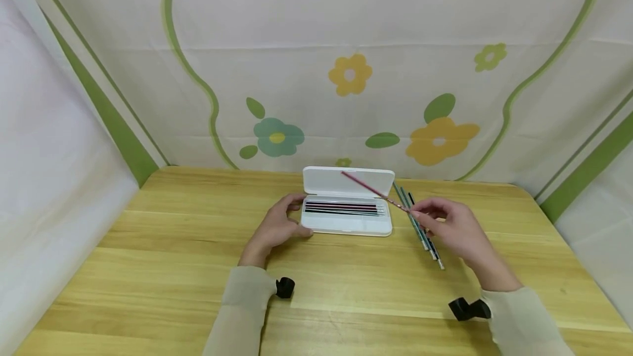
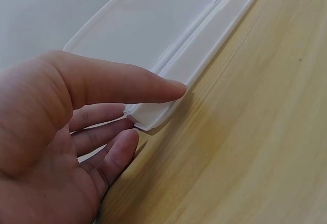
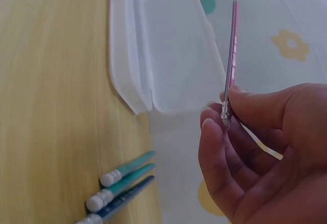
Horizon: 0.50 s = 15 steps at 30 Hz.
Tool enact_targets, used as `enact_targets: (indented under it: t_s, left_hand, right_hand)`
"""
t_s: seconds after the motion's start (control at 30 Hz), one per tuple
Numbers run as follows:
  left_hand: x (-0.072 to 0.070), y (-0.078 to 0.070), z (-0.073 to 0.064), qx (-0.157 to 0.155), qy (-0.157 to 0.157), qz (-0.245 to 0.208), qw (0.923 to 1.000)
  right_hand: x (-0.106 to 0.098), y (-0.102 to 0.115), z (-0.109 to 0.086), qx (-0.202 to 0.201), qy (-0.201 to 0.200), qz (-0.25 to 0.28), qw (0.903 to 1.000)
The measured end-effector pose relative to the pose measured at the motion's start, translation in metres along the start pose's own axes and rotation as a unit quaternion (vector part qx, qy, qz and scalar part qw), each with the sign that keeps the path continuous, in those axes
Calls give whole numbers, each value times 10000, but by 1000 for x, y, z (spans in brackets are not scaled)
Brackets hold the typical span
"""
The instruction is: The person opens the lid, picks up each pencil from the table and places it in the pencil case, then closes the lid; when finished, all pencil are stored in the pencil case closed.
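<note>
A white pencil case (image 1: 346, 227) lies with its lid (image 1: 323, 181) raised at the back. Several dark pencils (image 1: 341, 207) rest side by side in it. My left hand (image 1: 277, 227) holds the case at its left end, the thumb (image 2: 138, 83) against the front wall and the other fingers round the end. Between thumb and fingertips, my right hand (image 1: 457, 229) pinches a pink pencil (image 1: 366, 185) near its eraser end. That pencil is in the air, tilted, its far end in front of the lid. Its metal band and eraser show in the right wrist view.
Green and dark blue pencils (image 3: 122, 185) lie together on the wooden table (image 1: 198, 246), right of the case and partly beneath the right hand. A flowered cloth (image 1: 296, 70) hangs along the table's back edge. Black wrist cameras (image 1: 285, 288) sit on both sleeves.
</note>
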<state>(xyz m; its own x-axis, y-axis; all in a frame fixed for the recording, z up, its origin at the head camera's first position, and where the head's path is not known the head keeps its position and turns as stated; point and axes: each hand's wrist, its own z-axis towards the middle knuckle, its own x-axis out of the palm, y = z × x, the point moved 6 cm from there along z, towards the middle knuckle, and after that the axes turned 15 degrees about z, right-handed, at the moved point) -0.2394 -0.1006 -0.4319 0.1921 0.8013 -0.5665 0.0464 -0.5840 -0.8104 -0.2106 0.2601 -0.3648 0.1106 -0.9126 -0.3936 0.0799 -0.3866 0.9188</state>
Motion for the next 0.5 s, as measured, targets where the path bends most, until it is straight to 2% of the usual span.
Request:
enact_targets:
  t_s: [0.33, 0.5]
  left_hand:
    - [0, -1, -2, 3, -19, 18, 10000]
    - [1, -2, -2, -6, -25, -29, 10000]
  right_hand:
    - [28, 2, 25, -467, 154, -706, 9963]
    - [39, 0, 35, -572, 212, -837, 9946]
